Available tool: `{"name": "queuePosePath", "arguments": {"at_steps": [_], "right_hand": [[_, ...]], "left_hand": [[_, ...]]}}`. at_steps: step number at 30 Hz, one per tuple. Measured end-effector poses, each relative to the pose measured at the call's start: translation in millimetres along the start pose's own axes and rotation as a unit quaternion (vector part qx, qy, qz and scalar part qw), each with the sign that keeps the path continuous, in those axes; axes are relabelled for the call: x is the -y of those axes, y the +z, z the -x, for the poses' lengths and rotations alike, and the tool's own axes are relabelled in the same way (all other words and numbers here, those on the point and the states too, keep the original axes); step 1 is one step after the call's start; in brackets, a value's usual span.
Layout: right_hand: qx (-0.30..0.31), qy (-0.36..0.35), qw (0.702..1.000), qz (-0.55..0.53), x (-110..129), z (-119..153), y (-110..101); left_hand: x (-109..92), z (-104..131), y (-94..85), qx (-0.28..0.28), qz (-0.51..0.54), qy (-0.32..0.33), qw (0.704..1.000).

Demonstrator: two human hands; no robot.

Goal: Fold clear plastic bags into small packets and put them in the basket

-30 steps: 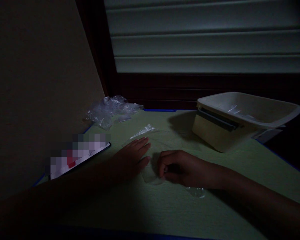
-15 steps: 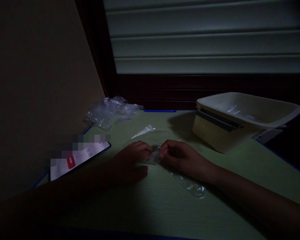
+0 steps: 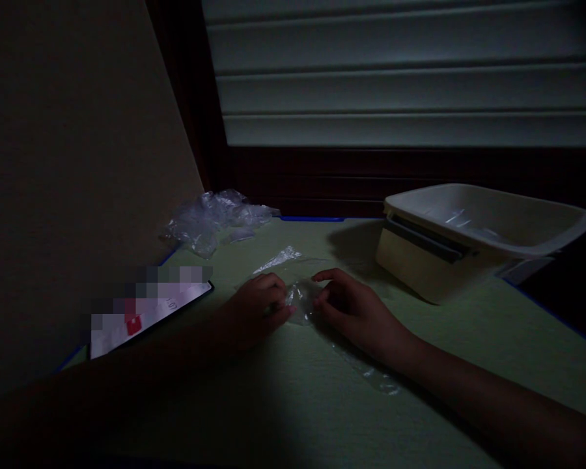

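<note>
A clear, crinkled plastic bag (image 3: pixel 300 301) lies on the green table between my two hands. My left hand (image 3: pixel 260 311) is closed on the bag's left side, thumb and curled fingers at the film. At the bag's right edge is my right hand (image 3: pixel 359 316), its index finger lifted and apart from the thumb, so it looks open. More clear film (image 3: pixel 383 384) stretches out beneath and in front of the right wrist. Behind the left hand, a shiny strip of plastic (image 3: pixel 278 258) rests on the table. Dim light hides the finer contact of the fingertips.
A heap of clear plastic bags (image 3: pixel 215 220) sits at the back left by the wall. A phone (image 3: pixel 151 312) with a lit screen lies on the left. At the back right a cream plastic bin (image 3: pixel 420 270) holds some clear plastic. The green tabletop (image 3: pixel 342 417) has blue edges.
My right index finger has lifted off the plastic and the fingers have spread. My left thumb has moved up to the bag, closer to the fingers. The plastic between the hands has changed shape.
</note>
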State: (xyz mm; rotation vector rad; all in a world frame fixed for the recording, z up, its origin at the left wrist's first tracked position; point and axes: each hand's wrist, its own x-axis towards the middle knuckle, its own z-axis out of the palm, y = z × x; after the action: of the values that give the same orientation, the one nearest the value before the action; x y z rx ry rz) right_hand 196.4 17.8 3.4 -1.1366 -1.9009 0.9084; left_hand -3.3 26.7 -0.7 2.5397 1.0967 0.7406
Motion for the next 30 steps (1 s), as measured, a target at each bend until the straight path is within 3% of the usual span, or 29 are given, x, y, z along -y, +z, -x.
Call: {"name": "queuePosePath", "arguments": {"at_steps": [6,10,15,18,21,27,30], "right_hand": [[-0.012,-0.052,0.988,0.147,0.1,3.4,-2.3],[0.009,-0.133,0.966,0.221,3.9,5.1,-4.3],[0.051,-0.179,0.944,0.271,4.5,4.9,-3.2],[0.062,-0.176,0.934,0.306,1.7,4.6,-1.6],[0.059,-0.167,0.928,0.328,1.1,4.6,-1.5],[0.043,-0.143,0.927,0.343,6.0,5.1,-4.8],[0.03,-0.169,0.93,0.326,6.7,5.6,-5.5]], "left_hand": [[1.4,2.5,2.1,-0.022,-0.052,-0.02,0.998],[-3.0,2.3,-0.4,-0.022,-0.086,-0.019,0.996],[-13.9,3.9,-4.8,-0.085,-0.168,0.084,0.978],[-23.1,6.5,-5.9,-0.014,-0.23,0.153,0.961],[-28.6,7.3,-6.1,0.084,-0.265,0.15,0.949],[-28.1,6.3,-5.6,0.074,-0.266,0.112,0.955],[-28.1,7.1,-4.4,0.07,-0.263,0.098,0.957]]}}
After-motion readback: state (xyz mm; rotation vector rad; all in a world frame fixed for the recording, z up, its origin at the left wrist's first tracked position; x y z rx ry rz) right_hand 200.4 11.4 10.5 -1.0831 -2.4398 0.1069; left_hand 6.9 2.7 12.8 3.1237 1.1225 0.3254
